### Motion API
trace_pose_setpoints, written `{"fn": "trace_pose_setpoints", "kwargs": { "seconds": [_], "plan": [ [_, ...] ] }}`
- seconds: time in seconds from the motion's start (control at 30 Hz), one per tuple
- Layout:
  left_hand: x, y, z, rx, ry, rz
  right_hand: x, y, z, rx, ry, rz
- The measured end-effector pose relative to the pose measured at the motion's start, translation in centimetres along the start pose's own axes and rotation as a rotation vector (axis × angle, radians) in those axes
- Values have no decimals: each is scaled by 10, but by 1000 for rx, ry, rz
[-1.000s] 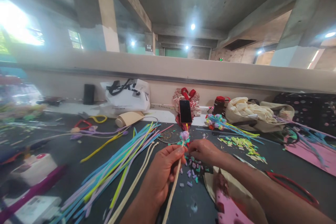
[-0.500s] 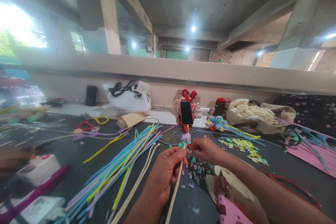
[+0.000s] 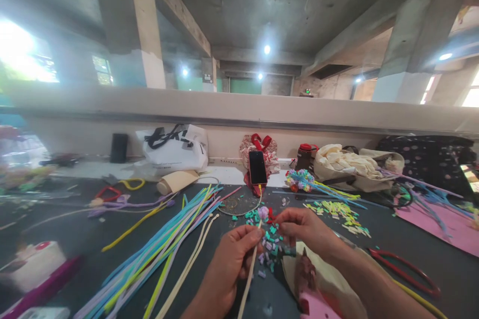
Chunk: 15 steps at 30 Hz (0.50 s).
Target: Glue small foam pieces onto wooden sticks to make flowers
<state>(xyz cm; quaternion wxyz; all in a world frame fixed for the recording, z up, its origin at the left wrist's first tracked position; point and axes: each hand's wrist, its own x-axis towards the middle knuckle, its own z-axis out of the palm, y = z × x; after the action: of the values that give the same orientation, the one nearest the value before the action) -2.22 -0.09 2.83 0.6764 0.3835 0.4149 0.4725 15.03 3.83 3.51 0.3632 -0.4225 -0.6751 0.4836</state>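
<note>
My left hand (image 3: 234,259) is closed in a pinch around a cream stem (image 3: 247,279), which slants up from the bottom edge. At the stem's upper end sits a small lilac flower head (image 3: 263,213). Close to its right, my right hand (image 3: 309,229) hovers with thumb and forefinger apart, over small teal and lilac cut pieces (image 3: 270,245). A small red thing (image 3: 271,216) shows between the flower head and my right fingertips. Below my right hand, a pink glue gun (image 3: 316,304) with a dark nozzle rests on a cream cloth (image 3: 292,274).
Pastel pipe cleaners (image 3: 157,249) fan out at left, beside loose cream stems (image 3: 190,264). A phone (image 3: 258,168) leans at the back, cable attached. Yellow cut pieces (image 3: 339,214) and red-handled scissors (image 3: 407,269) lie at right. A white bag (image 3: 175,152) stands behind.
My right hand has moved slightly away from the flower head, and its fingers have parted from a closed shape. My left hand still holds the stem. The view has shifted a little.
</note>
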Motion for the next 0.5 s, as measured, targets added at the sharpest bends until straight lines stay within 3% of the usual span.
{"fn": "trace_pose_setpoints", "kwargs": {
  "seconds": [0.3, 0.5],
  "plan": [
    [4, -4, 0, -3, -11, 7, 2, 4, 5, -90, -32, 14],
    [7, -10, -4, 16, -66, -3, -8, -7, 20, -315, 132, -182]
  ]
}}
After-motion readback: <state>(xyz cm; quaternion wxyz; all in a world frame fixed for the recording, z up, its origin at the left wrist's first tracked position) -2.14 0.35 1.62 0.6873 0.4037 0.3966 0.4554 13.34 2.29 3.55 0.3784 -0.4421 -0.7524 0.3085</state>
